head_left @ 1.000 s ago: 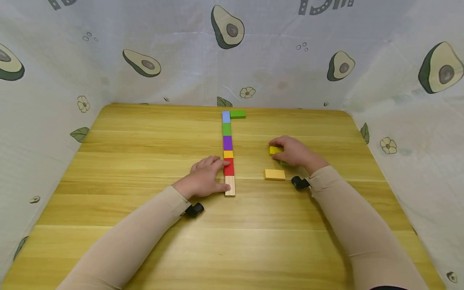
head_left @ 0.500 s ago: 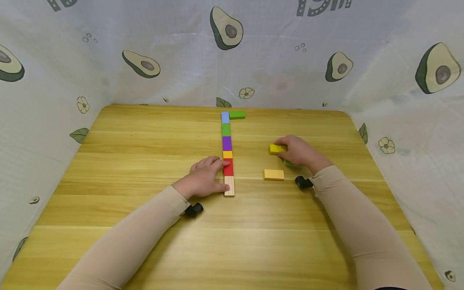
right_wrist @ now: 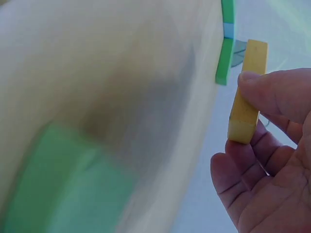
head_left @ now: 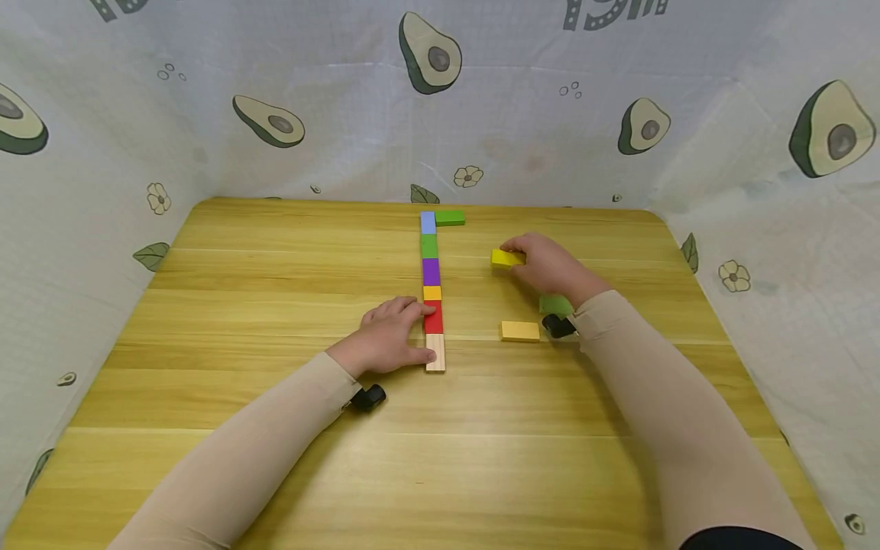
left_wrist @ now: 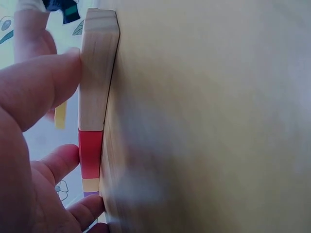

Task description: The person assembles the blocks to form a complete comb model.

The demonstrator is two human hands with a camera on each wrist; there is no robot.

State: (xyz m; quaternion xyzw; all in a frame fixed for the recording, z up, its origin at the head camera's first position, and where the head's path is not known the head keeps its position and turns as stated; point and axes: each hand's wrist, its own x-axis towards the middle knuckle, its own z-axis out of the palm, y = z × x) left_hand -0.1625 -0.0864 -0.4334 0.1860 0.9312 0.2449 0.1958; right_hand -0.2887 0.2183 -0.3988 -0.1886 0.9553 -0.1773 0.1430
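Note:
My right hand (head_left: 550, 263) pinches a yellow wooden block (head_left: 505, 258) between thumb and fingers, lifted off the table; the right wrist view shows the block (right_wrist: 249, 92) tilted. A line of blocks runs away from me: natural wood (head_left: 435, 357), red (head_left: 434, 319), orange (head_left: 431, 292), purple (head_left: 431, 272), green (head_left: 429, 246) and light blue (head_left: 428, 222). Another green block (head_left: 450, 218) lies crosswise at its far end. My left hand (head_left: 385, 336) rests beside the line, its thumb touching the natural wood block (left_wrist: 97, 73) and its index finger touching the red block (left_wrist: 91, 154).
A pale orange block (head_left: 519, 331) lies right of the line. Near my right wrist lies a light green block (head_left: 555, 305), partly hidden by the black wrist camera (head_left: 558, 326). The wooden table (head_left: 309, 458) meets a patterned cloth (head_left: 344, 114) at the back.
My right hand has lifted the yellow block and moved it away from me and to the left, uncovering more of the light green block. The left hand has stayed in place.

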